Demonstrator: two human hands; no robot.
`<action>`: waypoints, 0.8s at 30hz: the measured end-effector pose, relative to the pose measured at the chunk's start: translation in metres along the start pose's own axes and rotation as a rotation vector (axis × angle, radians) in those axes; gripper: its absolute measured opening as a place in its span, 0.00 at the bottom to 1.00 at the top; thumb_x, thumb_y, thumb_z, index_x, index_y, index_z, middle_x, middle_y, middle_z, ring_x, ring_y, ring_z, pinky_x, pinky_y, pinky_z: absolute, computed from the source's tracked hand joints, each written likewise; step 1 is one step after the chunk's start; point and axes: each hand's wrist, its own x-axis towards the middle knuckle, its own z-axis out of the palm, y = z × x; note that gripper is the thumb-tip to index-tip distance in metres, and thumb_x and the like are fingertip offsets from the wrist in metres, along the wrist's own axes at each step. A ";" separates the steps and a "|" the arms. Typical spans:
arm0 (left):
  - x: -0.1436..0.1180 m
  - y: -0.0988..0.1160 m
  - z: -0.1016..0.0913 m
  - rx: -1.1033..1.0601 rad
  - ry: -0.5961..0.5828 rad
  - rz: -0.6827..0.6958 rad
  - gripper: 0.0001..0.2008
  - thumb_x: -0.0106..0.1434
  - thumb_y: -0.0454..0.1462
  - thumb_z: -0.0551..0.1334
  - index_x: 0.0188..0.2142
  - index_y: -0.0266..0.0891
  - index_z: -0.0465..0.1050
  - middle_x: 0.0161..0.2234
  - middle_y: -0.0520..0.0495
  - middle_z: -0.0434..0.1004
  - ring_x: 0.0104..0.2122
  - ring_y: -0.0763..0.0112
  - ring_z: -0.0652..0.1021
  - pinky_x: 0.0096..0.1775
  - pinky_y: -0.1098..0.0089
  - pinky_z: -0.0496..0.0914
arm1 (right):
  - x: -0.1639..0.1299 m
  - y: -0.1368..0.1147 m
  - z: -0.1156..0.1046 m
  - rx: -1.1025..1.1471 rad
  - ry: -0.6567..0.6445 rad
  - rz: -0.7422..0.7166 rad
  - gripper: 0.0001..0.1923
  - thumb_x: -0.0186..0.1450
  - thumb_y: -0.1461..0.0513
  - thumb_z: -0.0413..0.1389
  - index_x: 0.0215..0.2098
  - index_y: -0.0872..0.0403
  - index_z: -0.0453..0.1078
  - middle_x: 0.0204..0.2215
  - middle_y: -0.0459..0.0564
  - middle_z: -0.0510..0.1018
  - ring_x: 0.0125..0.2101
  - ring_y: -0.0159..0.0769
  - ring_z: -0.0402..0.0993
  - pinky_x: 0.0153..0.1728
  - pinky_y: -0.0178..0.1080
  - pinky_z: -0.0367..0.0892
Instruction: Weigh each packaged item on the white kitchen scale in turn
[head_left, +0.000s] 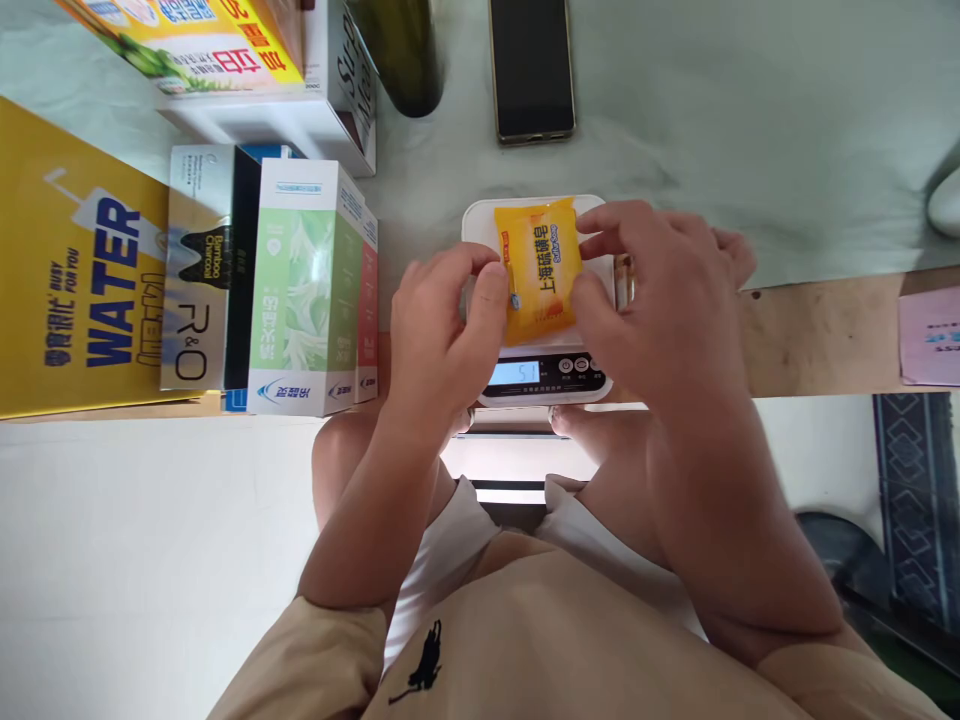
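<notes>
A yellow wrapped bar of soap, printed with dark characters and "Sulfur Soap", lies slightly tilted over a white kitchen scale. The scale's lit display appears to read 51. At the packet's left edge, my left hand has its thumb and index finger closed together. My right hand curls its thumb and fingers at the opposite edge, the thumb tip touching the wrapper. The undersides of the fingertips are hidden. A small glass-like object shows partly behind the right hand.
On the left stand a yellow box, a charcoal box, green-and-white toothpaste boxes and a stacked carton. Beyond the scale are a dark bottle and a phone. A pink box sits at the right edge.
</notes>
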 end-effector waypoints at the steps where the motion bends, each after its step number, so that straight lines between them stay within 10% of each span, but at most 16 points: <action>1: 0.000 0.001 0.000 0.012 -0.004 0.028 0.18 0.77 0.51 0.56 0.37 0.49 0.79 0.36 0.50 0.84 0.36 0.60 0.77 0.44 0.55 0.66 | -0.002 -0.005 0.000 -0.031 -0.019 0.020 0.22 0.63 0.62 0.53 0.54 0.44 0.72 0.46 0.46 0.86 0.60 0.52 0.77 0.69 0.76 0.54; 7: -0.003 0.006 0.001 -0.006 -0.039 0.026 0.28 0.76 0.60 0.50 0.39 0.50 0.83 0.35 0.47 0.85 0.32 0.57 0.77 0.43 0.51 0.67 | -0.004 -0.010 0.002 -0.027 -0.127 0.049 0.23 0.68 0.58 0.52 0.61 0.47 0.67 0.48 0.50 0.86 0.63 0.53 0.76 0.75 0.78 0.37; 14: -0.008 0.013 -0.002 -0.170 0.005 0.109 0.24 0.77 0.57 0.51 0.45 0.54 0.84 0.44 0.49 0.86 0.46 0.54 0.81 0.51 0.50 0.70 | -0.003 -0.008 0.005 0.334 0.023 -0.141 0.23 0.67 0.60 0.52 0.60 0.49 0.63 0.59 0.50 0.79 0.56 0.39 0.80 0.60 0.49 0.76; 24: -0.010 0.018 -0.005 -0.301 -0.198 0.210 0.25 0.78 0.56 0.47 0.57 0.60 0.80 0.60 0.55 0.82 0.61 0.54 0.79 0.59 0.49 0.72 | 0.003 0.007 -0.009 0.520 0.242 -0.270 0.22 0.67 0.62 0.56 0.59 0.52 0.62 0.61 0.54 0.70 0.50 0.35 0.79 0.47 0.40 0.80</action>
